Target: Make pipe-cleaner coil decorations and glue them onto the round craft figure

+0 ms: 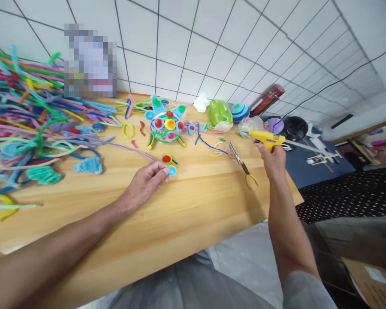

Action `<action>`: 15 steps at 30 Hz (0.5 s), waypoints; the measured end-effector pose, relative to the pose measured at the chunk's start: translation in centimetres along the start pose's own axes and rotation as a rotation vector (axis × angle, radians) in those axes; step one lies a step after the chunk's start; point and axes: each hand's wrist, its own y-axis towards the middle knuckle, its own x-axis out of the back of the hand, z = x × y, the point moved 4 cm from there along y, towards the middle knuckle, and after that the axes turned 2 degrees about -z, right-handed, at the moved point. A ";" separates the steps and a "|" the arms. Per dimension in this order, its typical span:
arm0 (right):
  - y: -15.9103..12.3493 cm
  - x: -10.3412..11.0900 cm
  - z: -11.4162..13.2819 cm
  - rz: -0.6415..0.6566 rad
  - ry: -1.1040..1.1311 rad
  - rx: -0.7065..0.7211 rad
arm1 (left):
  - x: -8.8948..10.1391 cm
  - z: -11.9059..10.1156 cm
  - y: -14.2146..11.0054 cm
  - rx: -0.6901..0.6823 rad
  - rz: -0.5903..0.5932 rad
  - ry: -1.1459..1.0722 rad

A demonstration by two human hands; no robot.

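Observation:
In the head view my left hand [152, 178] pinches a small pipe-cleaner piece [167, 159] with a red coil, yellow edging and a light blue disc, just above the wooden table. My right hand [274, 162] is wrapped round the handle of a yellow glue gun [266, 139], whose nozzle points left. Behind my left hand stands a round pipe-cleaner figure [168, 128] with blue-green ears, red and yellow coils and short legs. Pliers [242, 163] with yellow handles lie on the table between my hands. Beside them rest a dark blue pipe cleaner [209, 145] and thin offcuts.
A large heap of coloured pipe cleaners [35, 128] covers the table's left side. A green rounded object [220, 113], a blue striped ball [240, 111] and a red cylinder [266, 99] stand near the tiled wall [180, 43]. A black cord [334, 81] hangs at right.

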 end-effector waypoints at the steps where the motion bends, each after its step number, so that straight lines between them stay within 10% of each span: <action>1: -0.1 0.3 -2.3 -0.061 -0.042 -0.110 | 0.0 0.0 0.0 -0.005 -0.003 0.019; 6: -0.9 -0.5 -8.6 -0.119 -0.177 -0.342 | 0.0 0.0 -0.2 -0.012 0.002 0.079; 15: -0.4 -3.2 -9.2 -0.029 -0.201 -0.277 | -0.1 -0.4 -0.3 0.000 -0.004 0.087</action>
